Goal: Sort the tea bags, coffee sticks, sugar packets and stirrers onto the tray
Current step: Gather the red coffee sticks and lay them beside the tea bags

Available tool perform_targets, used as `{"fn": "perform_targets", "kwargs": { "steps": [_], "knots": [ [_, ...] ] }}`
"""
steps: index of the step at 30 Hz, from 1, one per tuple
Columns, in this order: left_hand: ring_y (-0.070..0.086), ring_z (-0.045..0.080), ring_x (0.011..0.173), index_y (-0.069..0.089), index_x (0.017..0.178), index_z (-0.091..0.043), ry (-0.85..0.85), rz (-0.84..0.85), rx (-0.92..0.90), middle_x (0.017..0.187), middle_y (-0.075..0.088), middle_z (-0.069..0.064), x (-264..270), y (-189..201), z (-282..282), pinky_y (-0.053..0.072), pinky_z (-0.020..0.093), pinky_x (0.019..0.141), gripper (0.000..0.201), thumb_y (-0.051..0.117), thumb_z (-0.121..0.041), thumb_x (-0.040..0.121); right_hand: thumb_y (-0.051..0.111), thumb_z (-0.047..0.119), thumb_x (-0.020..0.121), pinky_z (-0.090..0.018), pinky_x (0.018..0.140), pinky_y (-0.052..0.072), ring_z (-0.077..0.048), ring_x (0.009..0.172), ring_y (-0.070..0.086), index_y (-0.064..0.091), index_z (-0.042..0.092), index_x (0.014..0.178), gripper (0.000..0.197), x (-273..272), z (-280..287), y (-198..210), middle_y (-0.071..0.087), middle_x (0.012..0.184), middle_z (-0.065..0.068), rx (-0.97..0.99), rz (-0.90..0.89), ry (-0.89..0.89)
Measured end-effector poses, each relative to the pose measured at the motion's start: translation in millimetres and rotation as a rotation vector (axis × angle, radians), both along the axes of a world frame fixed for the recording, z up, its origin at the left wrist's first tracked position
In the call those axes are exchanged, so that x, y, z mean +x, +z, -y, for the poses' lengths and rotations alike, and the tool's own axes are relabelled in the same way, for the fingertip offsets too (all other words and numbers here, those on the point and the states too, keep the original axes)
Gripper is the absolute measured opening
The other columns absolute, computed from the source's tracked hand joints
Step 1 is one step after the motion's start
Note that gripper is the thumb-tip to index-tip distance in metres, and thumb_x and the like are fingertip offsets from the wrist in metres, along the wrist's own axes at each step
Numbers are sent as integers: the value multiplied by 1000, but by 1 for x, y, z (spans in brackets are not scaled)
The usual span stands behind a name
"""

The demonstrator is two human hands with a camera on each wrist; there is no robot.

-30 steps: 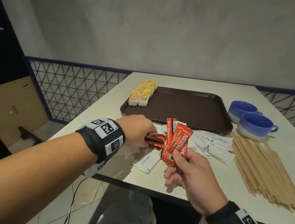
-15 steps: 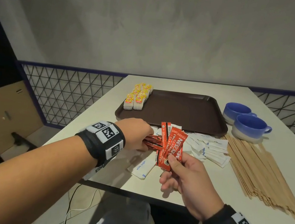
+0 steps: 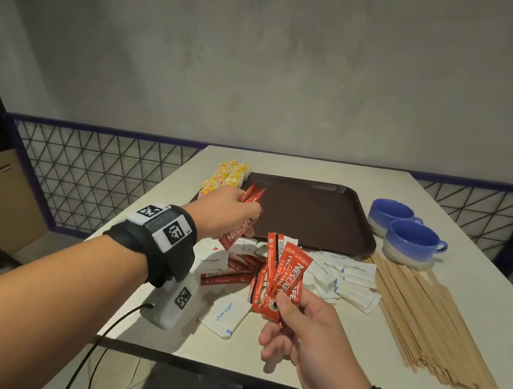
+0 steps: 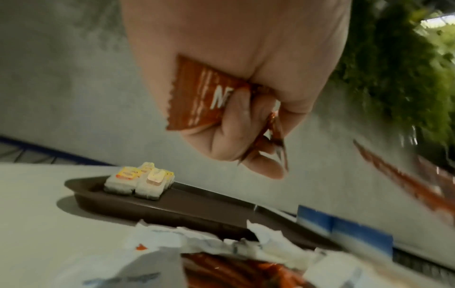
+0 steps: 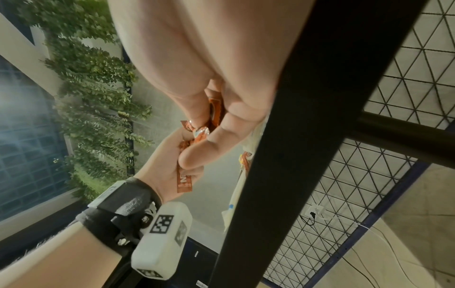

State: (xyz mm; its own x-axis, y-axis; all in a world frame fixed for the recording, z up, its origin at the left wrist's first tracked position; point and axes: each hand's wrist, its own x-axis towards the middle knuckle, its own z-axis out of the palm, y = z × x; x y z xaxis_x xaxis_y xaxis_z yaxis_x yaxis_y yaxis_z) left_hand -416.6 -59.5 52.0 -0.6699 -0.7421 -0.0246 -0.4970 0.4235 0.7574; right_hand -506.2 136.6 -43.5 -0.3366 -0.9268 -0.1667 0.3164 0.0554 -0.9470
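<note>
Holding a small bunch of red coffee sticks point(image 3: 249, 208), the left hand point(image 3: 224, 211) has its fingers curled tight round them above the near-left corner of the brown tray point(image 3: 310, 215); the sticks' far ends poke out over the tray floor, and one printed end hangs below the palm. From the left wrist view, the same fist point(image 4: 246, 97) shows a packet end point(image 4: 194, 97) pressed under the bent fingers.

Right hand point(image 3: 306, 337), nearer the table edge than the tray: thumb and fingers pinch the lower ends of a fan of further coffee sticks point(image 3: 281, 277), held upright and clear of the table point(image 3: 467, 378).

Tea bags point(image 3: 227, 175) with yellow tags stand in two rows on the tray's far-left corner. The rest of the tray floor shows bare.

Between the tray's near rim and the table edge lie loose red sticks point(image 3: 230, 274) mixed with white sugar packets point(image 3: 347, 283); one packet marked "white sugar" point(image 3: 225, 317) lies closest to the table edge.

Wooden stirrers point(image 3: 432, 326) lie in a long sheaf to the right of the tray's near-right corner, running toward the table edge.

Two blue cups point(image 3: 410, 237) stand just right of the tray, one behind the other.

Beyond the table: a wire-mesh railing point(image 3: 91, 175) and a grey wall point(image 3: 265, 51).
</note>
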Motion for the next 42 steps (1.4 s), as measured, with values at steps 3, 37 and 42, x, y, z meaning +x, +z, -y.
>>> {"fn": "perform_targets", "kwargs": {
  "steps": [3,37,42],
  "knots": [
    [48,17,48,60,101,-6,37,-198,243,77,78,10,-1,7,-3,30,23,47,15,50,-16,100,56,25,100,-36,51,55,-30,51,63,63,5,118,28,-1,2,-2,67,78,-31,-2,10,-8],
    [43,8,44,55,74,-16,352,-1214,1066,61,54,0,4,-32,146,22,16,32,19,66,-21,89,58,16,103,-39,60,60,-30,72,66,54,8,104,10,-136,300,149,70,92,-28,144,-954,144],
    [40,8,42,46,73,-17,484,-1268,1049,62,45,-2,12,-39,158,24,16,30,22,59,-20,89,70,15,86,-25,60,49,-13,67,59,71,18,74,12,-199,358,105,67,68,3,544,-1460,232]
  ]
}}
